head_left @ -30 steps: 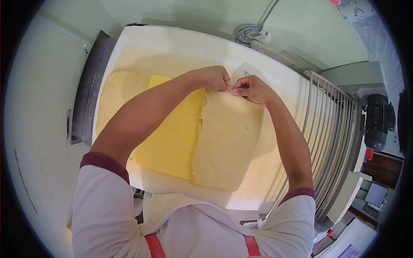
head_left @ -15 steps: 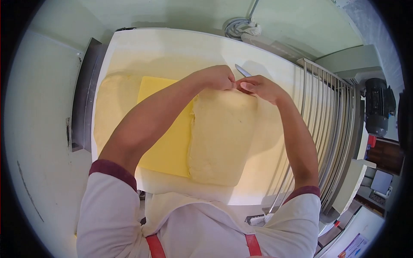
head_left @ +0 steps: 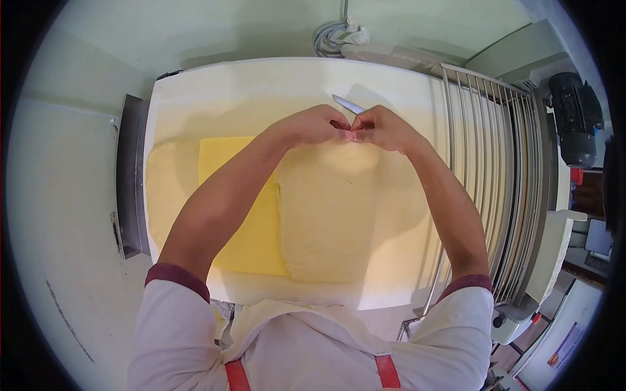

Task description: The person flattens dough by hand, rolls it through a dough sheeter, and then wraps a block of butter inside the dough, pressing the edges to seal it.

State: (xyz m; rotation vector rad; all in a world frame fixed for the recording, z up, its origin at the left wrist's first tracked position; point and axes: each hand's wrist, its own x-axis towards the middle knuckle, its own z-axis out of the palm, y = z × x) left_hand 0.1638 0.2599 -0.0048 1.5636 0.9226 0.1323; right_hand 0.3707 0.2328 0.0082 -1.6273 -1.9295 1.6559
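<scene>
A pale dough sheet (head_left: 329, 215) lies on the table, its right part folded over a flat yellow slab (head_left: 244, 241) that looks like butter. More dough (head_left: 171, 189) shows flat to the left of the slab. Both hands meet at the far edge of the folded dough. My left hand (head_left: 321, 124) is closed there, fingertips pinching the dough edge. Opposite it, my right hand (head_left: 385, 129) pinches the same edge, thumb and fingers together. Just beyond them rests a knife (head_left: 347, 104), blade showing and its other end hidden behind my right hand.
A white table (head_left: 228, 78) carries the dough. Along its right side stands a metal bar rack (head_left: 479, 130) of a machine, with a black motor (head_left: 575, 120) beyond. A coiled grey cable (head_left: 330, 39) hangs at the back wall. A metal ledge (head_left: 130, 176) borders the left.
The view has shifted slightly. My fingertips have come closer together at the dough's far edge, and my right hand's fingers are more bent. The dough and slab keep their arrangement.
</scene>
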